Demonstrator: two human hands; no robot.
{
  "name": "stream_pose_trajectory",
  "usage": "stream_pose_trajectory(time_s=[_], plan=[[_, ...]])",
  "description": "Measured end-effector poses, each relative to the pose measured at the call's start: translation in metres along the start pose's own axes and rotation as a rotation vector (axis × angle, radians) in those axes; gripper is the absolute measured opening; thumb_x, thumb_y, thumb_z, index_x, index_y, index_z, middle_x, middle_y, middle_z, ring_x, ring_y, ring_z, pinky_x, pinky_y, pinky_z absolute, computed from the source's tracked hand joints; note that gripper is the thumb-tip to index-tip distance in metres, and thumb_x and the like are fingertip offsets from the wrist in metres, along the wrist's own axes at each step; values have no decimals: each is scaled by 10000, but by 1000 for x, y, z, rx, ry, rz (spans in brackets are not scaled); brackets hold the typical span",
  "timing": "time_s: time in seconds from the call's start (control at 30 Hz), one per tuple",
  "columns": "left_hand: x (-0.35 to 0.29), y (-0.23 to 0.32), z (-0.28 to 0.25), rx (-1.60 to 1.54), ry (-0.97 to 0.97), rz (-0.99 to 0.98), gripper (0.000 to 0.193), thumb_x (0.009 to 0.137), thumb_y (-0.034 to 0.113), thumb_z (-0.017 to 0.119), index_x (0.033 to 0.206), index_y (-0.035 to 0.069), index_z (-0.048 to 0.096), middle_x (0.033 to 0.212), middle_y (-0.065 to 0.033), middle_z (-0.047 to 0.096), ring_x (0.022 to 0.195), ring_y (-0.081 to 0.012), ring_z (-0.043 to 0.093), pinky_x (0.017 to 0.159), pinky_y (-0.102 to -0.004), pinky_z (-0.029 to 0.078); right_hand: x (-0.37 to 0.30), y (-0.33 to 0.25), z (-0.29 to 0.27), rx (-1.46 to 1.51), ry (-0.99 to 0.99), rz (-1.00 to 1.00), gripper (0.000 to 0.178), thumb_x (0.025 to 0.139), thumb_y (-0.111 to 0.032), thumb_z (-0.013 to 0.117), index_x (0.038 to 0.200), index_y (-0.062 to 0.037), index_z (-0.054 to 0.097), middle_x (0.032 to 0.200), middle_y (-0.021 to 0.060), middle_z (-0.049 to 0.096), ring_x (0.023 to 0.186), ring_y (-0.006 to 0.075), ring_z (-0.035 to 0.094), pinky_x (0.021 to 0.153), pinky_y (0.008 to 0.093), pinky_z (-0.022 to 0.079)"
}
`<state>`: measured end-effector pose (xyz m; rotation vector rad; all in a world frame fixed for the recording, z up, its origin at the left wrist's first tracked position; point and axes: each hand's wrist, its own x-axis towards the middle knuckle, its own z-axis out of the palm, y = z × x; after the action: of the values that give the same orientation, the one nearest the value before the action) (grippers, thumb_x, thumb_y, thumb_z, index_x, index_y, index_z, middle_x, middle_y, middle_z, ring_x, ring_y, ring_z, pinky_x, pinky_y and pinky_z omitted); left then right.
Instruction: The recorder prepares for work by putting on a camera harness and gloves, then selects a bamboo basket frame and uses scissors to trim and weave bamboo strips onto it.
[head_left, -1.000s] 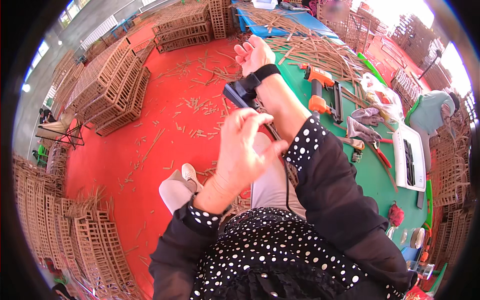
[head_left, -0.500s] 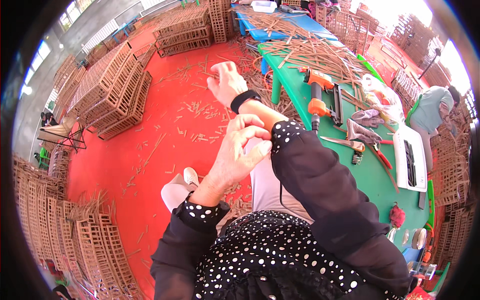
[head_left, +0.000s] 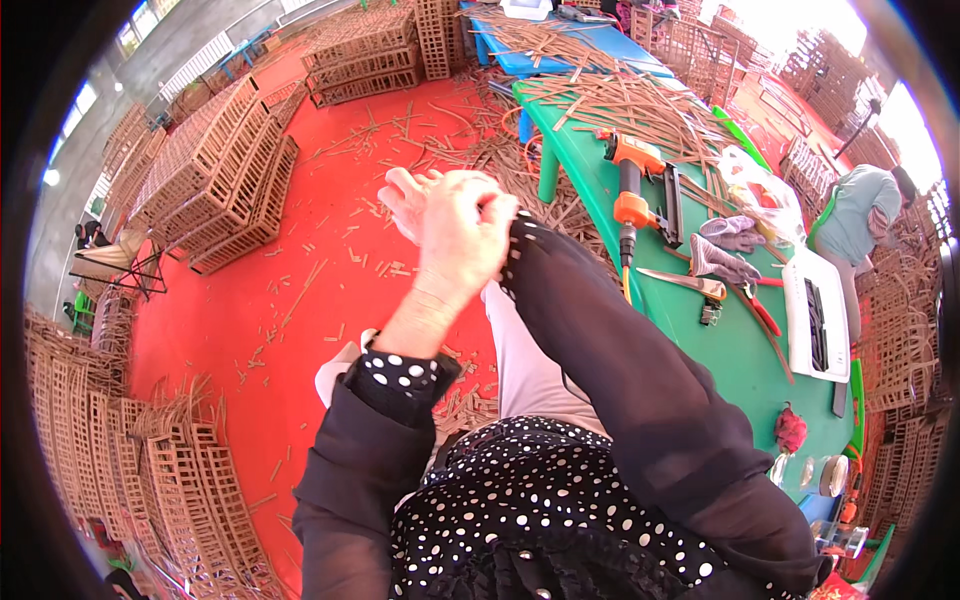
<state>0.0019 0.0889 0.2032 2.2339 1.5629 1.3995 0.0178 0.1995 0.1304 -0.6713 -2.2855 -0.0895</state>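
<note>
My left hand is closed at my right wrist, its fingers pinching the cuff of my black, sheer right sleeve. Behind it, my right hand is partly covered; the part that shows has loose fingers, apart and holding nothing. The polka-dot cuff now reaches up to the left fingers, and the wrist itself is hidden. To the right, on the green table, lie an orange and black nail gun, scissors, grey gloves and red-handled pliers.
Thin wooden strips cover the table's far end, and scraps litter the red floor. Stacked wooden crates stand at left. A white tray sits on the table's right side. Beyond it a person in a light teal top bends over.
My left hand has moved up and forward onto my right wrist and gripped the cuff. The right sleeve now covers the dark wristband, and my right hand has shifted left and down.
</note>
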Motion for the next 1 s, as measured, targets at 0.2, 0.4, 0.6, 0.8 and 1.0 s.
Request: stream_pose_trajectory(time_s=[0.2,0.4,0.6,0.8,1.0], plan=[[-34,-15,-21,-649,-256,-472,149,856,179,531,879,32,534,693,10,534,646,-65,498,599,-203,402,10,-8,-7,214,-48,327,303,714,-229,621,948,-62,525,1009,133,486,801,308,566,733,405,461],[-53,-35,-26,-725,157,-442,317,777,139,643,1025,39,473,952,-30,520,773,-75,498,685,-190,405,28,-9,-27,1519,371,1052,272,748,-190,604,943,-10,542,794,82,587,583,176,609,425,278,438],[-54,-45,-22,-559,-22,-339,568,669,80,712,1137,0,399,1030,-98,497,883,-129,537,743,-253,458,30,-20,-45,1781,442,1125,240,753,-221,620,920,-82,518,873,58,544,694,198,587,563,311,427],[-44,-33,-21,-259,0,-321,445,645,112,706,1002,-15,473,933,-88,534,805,-114,547,680,-250,462,32,-23,-52,1747,467,1143,256,789,-232,573,978,-78,495,912,55,525,673,181,596,533,314,422],[-40,-24,-29,-152,33,-213,372,592,111,704,917,27,545,860,-65,515,769,-140,533,702,-283,443,30,-24,-56,1619,497,1038,249,787,-220,579,975,-69,513,872,45,538,594,164,595,478,277,415]])
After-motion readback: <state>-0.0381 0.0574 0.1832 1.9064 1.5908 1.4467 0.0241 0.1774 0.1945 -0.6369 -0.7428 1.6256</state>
